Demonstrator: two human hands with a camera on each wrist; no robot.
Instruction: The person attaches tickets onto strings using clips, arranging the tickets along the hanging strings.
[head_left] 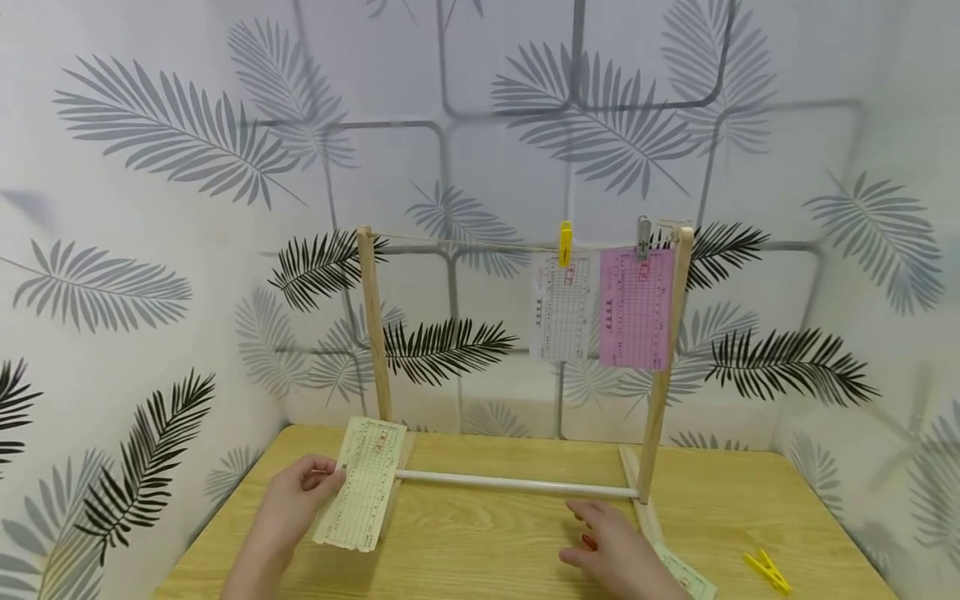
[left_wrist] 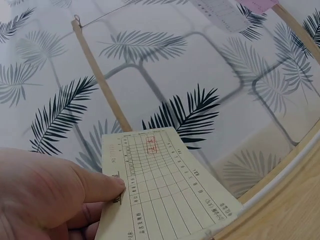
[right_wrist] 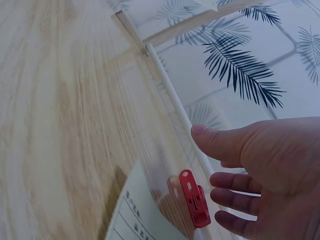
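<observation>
My left hand (head_left: 300, 496) pinches the left edge of a pale yellow-green printed slip (head_left: 363, 487) between thumb and fingers. In the left wrist view, the slip (left_wrist: 155, 185) shows a ruled table and a red stamp, with the thumb over its edge. My right hand (head_left: 611, 546) hovers over the table with thumb and fingers apart. Just beyond its fingertips, a red clothespin (right_wrist: 195, 200) appears in the right wrist view. Another pale green slip (head_left: 686, 573) lies partly hidden by the right forearm.
A wooden frame (head_left: 375, 333) with a string (head_left: 465, 242) stands on the table. A yellow clothespin (head_left: 566, 243) holds a white slip (head_left: 562, 317); a grey clothespin (head_left: 643, 237) holds a pink slip (head_left: 636, 317). A white rod (head_left: 517, 482) joins the feet. Another yellow clothespin (head_left: 768, 572) lies at right.
</observation>
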